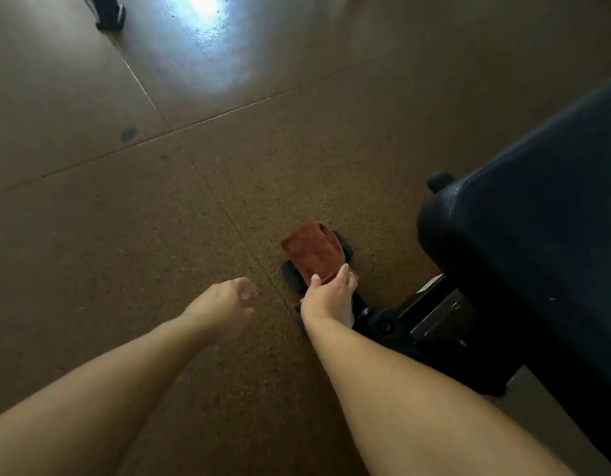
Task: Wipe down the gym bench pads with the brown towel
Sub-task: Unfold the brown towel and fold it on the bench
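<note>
Brown speckled floor (125,269); brown towel (312,254) draped over black foot bar, left of bench pad (537,235). Towel pinched by right hand (328,297); left hand (225,300) loosely curled, empty. Pickup step judged; lift to pad required next

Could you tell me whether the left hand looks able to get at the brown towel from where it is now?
Probably yes. The left hand hovers over bare floor just beside the towel, with nothing between them. The right hand already holds the towel's near edge, leaving its far part free.
</note>
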{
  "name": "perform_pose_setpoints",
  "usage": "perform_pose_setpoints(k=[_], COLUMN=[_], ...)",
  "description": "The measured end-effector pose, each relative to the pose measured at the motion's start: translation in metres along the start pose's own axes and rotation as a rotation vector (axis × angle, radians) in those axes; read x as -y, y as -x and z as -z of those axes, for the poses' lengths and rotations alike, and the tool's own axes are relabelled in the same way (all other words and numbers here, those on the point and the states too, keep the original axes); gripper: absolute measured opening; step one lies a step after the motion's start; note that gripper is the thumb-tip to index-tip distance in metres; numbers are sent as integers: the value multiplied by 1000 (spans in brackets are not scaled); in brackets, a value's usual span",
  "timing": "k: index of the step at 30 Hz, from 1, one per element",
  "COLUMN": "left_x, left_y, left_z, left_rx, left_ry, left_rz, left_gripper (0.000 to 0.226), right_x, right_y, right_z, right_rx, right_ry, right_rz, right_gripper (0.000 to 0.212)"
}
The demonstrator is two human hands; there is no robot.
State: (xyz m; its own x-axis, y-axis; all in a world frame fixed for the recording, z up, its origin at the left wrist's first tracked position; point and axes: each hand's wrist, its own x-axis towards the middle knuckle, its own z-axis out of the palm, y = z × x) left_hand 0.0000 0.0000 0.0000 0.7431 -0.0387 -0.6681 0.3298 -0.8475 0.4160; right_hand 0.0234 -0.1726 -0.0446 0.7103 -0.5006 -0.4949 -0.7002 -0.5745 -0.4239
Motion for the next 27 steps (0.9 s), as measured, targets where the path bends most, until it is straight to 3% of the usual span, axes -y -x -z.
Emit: perform_pose_setpoints(k=[5, 9, 13, 18, 23, 27], left_x=[8, 9, 14, -14, -44, -72], left_y=[3, 27, 71, 146, 238, 297], left_z=[10, 17, 29, 60, 95, 117], left_rx=[-16, -53, -100, -266, 54, 271], left_ry=[-86, -76, 206, 501, 741, 1021], left_rz=[-24, -59, 23, 162, 490, 518], left_gripper=[45, 46, 36, 49, 93, 80], right_x=[-7, -13, -24, -37, -15, -1], right_y=[-22, -16, 58, 163, 266, 320], right_z=[-15, -12, -5, 60, 170, 241], right_rx=[-156, -185, -158, 40, 150, 104], right_ry=[-115, 3, 3, 24, -122, -212], right_rz=[6, 210, 458, 760, 921, 893], right_gripper=[26, 14, 7, 8, 8, 10])
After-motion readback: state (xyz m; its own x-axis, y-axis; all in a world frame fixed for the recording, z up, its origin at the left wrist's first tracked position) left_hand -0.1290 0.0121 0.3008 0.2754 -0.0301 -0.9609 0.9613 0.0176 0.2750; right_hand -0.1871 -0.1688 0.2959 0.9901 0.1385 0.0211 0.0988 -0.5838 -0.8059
